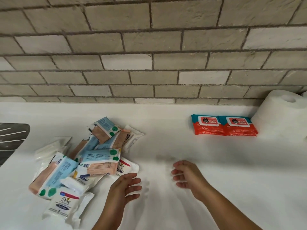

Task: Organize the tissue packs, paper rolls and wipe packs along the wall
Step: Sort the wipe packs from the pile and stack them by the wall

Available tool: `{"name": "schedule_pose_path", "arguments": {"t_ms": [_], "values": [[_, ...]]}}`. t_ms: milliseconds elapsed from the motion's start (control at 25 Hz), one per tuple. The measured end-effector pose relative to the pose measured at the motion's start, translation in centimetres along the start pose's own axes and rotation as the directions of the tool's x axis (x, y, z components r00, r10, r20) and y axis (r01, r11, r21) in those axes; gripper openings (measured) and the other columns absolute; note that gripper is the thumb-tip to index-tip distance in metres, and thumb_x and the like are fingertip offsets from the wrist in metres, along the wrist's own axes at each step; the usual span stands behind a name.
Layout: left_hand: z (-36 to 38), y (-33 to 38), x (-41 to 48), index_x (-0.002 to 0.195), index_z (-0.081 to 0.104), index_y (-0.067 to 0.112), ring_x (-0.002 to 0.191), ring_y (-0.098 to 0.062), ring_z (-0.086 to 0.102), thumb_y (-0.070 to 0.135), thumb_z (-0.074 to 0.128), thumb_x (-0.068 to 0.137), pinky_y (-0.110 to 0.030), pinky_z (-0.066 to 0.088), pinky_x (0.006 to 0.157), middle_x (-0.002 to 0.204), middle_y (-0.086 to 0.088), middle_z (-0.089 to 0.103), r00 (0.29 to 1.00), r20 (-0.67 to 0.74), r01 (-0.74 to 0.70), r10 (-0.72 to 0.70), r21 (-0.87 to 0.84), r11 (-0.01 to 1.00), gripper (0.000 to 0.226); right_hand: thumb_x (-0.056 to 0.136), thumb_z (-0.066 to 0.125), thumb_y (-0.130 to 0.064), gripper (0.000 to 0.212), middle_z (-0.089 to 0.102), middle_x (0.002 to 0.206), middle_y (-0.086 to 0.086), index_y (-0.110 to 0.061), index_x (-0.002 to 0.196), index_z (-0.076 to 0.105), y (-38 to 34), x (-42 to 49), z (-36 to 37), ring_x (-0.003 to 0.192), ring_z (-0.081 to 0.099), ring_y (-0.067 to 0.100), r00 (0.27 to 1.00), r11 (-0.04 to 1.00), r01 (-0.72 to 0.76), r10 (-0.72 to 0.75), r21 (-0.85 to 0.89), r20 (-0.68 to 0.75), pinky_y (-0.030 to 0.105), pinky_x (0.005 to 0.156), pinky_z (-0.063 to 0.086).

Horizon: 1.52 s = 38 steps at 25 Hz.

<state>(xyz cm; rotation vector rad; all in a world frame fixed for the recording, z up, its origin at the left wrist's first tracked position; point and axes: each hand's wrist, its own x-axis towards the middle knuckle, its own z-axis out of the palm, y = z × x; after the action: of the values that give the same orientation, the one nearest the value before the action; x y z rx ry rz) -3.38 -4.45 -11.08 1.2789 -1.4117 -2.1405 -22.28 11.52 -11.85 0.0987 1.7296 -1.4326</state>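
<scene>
Two flat red-and-teal plastic wipe packs [224, 125] are lying side by side against the base of the grey brick wall [149, 47], touching each other, with a white paper roll [280, 115] standing upright just beside them on the right; a sliver of a second roll may be showing at the frame edge, too little to tell. Well apart from the wall, toward the left of the white countertop [166, 143], a loose heap of blue-and-peach soft tissue packs [98, 161] and white Dove-labelled packs [64, 205] is sitting unsorted, several overlapping and tilted. Both hands are hovering over bare counter between heap and lined-up packs: left hand [126, 188] with fingers spread, holding nothing, just beside the heap; right hand [187, 175] loosely curled, likewise holding nothing. Judging by this, the sorting is partway, heap pending. Next move is likely calling for the left hand taking one top pack cleanly, then setting it flat against the wall left of the wipes.
</scene>
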Motion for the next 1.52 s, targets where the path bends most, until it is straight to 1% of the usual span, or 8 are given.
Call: {"name": "schedule_pose_path", "arguments": {"t_ms": [200,480,720,880,1000,1120,1200,1520], "values": [[-4.8,0.4,0.0,0.099,0.073,0.002,0.068,-0.029,0.065,0.005,0.055,0.099,-0.036,0.052,0.067,0.082,-0.022,0.071,0.999,0.007,-0.032,0.031,0.018,0.999,0.019,0.094,0.058,-0.014,0.012,0.075,0.088,0.009,-0.014,0.099,0.069,0.7,-2.7,5.5,0.071,0.064,0.018,0.994,0.972,0.094,-0.082,-0.214,0.066,0.031,0.065,0.047],[-12.8,2.7,0.7,0.091,0.076,0.017,0.054,-0.017,0.05,0.0,0.058,0.098,-0.024,0.043,0.052,0.058,-0.004,0.06,0.955,0.074,-0.294,0.287,0.366,0.883,0.026,0.094,0.06,-0.019,0.01,0.072,0.094,0.003,-0.025,0.095,0.068,1.2,-3.2,13.4,0.078,0.067,0.013,0.964,0.866,0.26,-0.211,-0.428,0.16,0.024,0.067,0.049],[-19.3,6.1,2.5,0.094,0.077,0.019,0.06,-0.011,0.058,0.005,0.065,0.094,-0.029,0.054,0.058,0.066,-0.001,0.064,0.931,0.048,-0.346,0.361,0.427,0.836,0.019,0.098,0.058,-0.025,0.011,0.069,0.106,-0.01,-0.029,0.104,0.067,-0.5,-3.1,18.9,0.086,0.064,0.009,0.871,0.634,0.489,-0.387,-0.6,0.301,0.02,0.075,0.055],[-21.8,8.5,5.0,0.095,0.074,0.021,0.072,-0.009,0.067,0.007,0.062,0.097,-0.026,0.053,0.065,0.083,0.002,0.076,0.919,-0.039,-0.332,0.392,0.459,0.824,0.018,0.094,0.058,-0.028,0.019,0.065,0.121,-0.006,-0.028,0.112,0.063,-3.1,-1.9,22.7,0.108,0.061,0.013,0.778,0.402,0.611,-0.463,-0.681,0.425,0.033,0.09,0.058],[-23.6,9.4,8.0,0.106,0.07,0.026,0.1,-0.022,0.065,0.018,0.066,0.095,-0.029,0.05,0.076,0.104,0.006,0.072,0.886,-0.029,-0.299,0.462,0.726,0.619,0.014,0.089,0.067,-0.033,0.043,0.057,0.136,0.0,-0.027,0.13,0.057,-5.4,-0.9,25.3,0.126,0.049,0.022,0.728,0.15,0.636,-0.44,-0.757,0.525,0.036,0.101,0.05],[-24.7,9.0,10.2,0.139,0.054,0.027,0.127,-0.032,0.05,0.039,0.072,0.088,-0.046,0.047,0.099,0.143,-0.006,0.053,0.93,-0.019,-0.077,0.368,0.966,0.245,0.056,0.08,0.072,-0.05,0.08,0.04,0.15,0.005,-0.035,0.149,0.035,-5.3,0.8,26.6,0.139,0.033,0.029,0.764,-0.084,0.592,-0.258,-0.802,0.591,0.048,0.115,0.034],[-24.8,8.5,10.6,0.149,0.04,0.031,0.135,-0.033,0.043,0.055,0.069,0.084,-0.051,0.042,0.105,0.153,-0.006,0.043,0.943,-0.036,-0.002,0.331,0.994,0.114,0.076,0.077,0.074,-0.056,0.092,0.032,0.153,0.008,-0.039,0.153,0.025,-4.3,2.2,26.9,0.143,0.026,0.034,0.8,-0.151,0.55,-0.186,-0.821,0.57,0.053,0.119,0.028],[-24.7,7.3,10.7,0.156,0.012,0.039,0.136,-0.038,0.039,0.072,0.066,0.072,-0.055,0.04,0.107,0.148,-0.012,0.038,0.932,-0.098,0.1,0.348,0.995,0.014,0.105,0.068,0.081,-0.06,0.113,0.026,0.153,0.015,-0.039,0.153,0.01,-1.0,3.8,28.7,0.142,0.022,0.039,0.793,-0.314,0.449,-0.293,-0.837,0.535,0.063,0.116,0.023]]}}
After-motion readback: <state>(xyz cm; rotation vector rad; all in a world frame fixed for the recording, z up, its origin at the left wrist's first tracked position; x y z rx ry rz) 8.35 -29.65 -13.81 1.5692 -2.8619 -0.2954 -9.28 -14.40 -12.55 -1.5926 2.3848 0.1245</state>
